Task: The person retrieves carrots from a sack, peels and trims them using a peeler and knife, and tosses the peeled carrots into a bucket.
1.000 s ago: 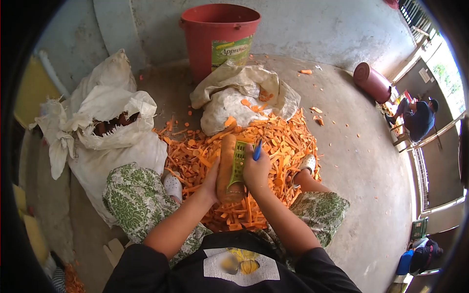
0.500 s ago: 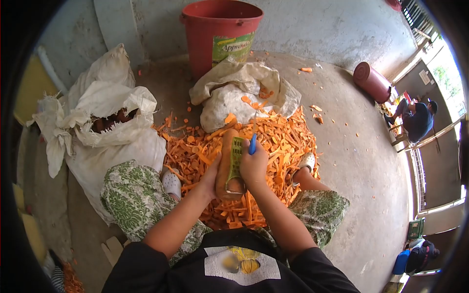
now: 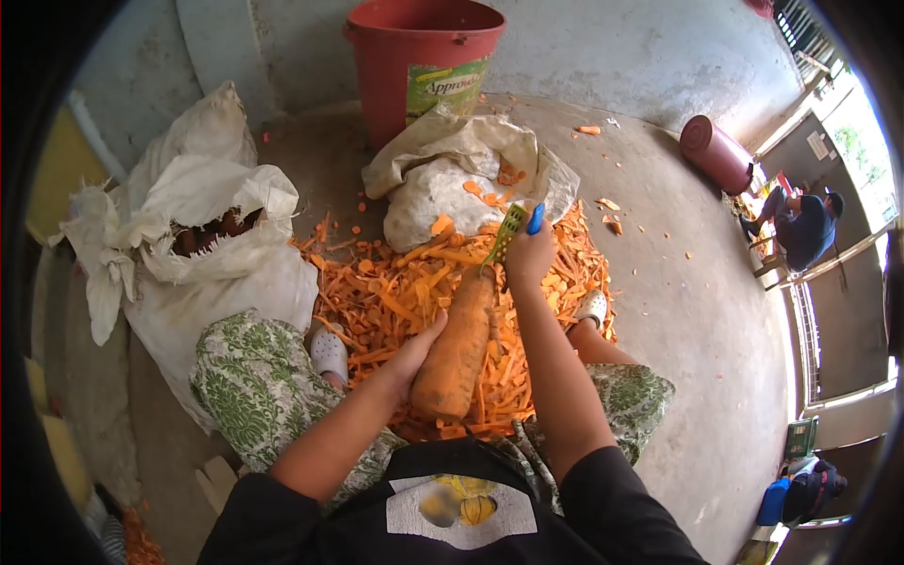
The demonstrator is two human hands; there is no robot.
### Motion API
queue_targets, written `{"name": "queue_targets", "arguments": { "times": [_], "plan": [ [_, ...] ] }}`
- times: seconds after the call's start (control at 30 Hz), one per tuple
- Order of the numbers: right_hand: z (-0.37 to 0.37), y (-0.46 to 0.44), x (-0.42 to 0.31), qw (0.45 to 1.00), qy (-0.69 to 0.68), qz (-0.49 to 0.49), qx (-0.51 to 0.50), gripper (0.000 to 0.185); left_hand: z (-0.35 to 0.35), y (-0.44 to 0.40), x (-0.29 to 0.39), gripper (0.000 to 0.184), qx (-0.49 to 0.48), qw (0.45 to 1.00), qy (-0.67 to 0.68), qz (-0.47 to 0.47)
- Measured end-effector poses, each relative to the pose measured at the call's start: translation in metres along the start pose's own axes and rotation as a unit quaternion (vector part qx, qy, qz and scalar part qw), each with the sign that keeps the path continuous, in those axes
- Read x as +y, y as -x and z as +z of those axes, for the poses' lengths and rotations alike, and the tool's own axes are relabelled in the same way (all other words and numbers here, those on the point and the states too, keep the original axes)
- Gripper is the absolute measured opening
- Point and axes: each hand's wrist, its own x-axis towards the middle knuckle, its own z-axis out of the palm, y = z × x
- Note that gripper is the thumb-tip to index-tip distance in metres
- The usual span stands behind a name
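Note:
A large, thick carrot (image 3: 456, 353) lies slanted over the peelings, its broad end toward my body. My left hand (image 3: 421, 350) grips the carrot from its left side, with most of the fingers hidden beneath. In my right hand (image 3: 532, 252) is a peeler (image 3: 507, 235) with a green slotted body and a blue part showing above the fist. The peeler is at the carrot's narrow far end; I cannot tell whether its edge touches. Under both hands spreads a heap of orange carrot peelings (image 3: 391, 301).
A partly open white sack (image 3: 221, 273) stands at left, dark contents in its mouth. Another pale sack (image 3: 433, 202) lies beyond the heap, before a red bucket (image 3: 377, 85). A maroon drum (image 3: 716, 155) lies at right, near a seated person (image 3: 810, 231); another person (image 3: 817, 494) is lower right.
My right hand and the peeler have moved away from me, from the carrot's body to its far end. The carrot's near end has dropped slightly toward me, and more of its surface shows.

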Motion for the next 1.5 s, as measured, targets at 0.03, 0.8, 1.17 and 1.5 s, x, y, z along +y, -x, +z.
{"name": "queue_targets", "arguments": {
  "times": [0.03,0.8,1.17,1.5],
  "plan": [
    [0.002,-0.007,0.000,1.000,0.013,0.021,0.008,0.026,-0.001,0.002,0.002,0.054,0.001,1.000,-0.003,0.000],
    [-0.080,0.053,-0.042,0.944,-0.304,0.077,-0.104,0.033,-0.021,-0.003,0.026,0.049,0.029,0.997,0.013,0.076],
    [-0.072,0.111,-0.072,0.962,-0.202,-0.032,-0.179,0.034,-0.011,-0.001,0.022,0.040,0.032,0.995,0.054,0.079],
    [-0.058,0.112,-0.064,0.974,-0.131,0.006,-0.186,0.029,-0.012,0.001,0.019,0.043,0.065,0.994,0.049,0.067]
  ]
}}
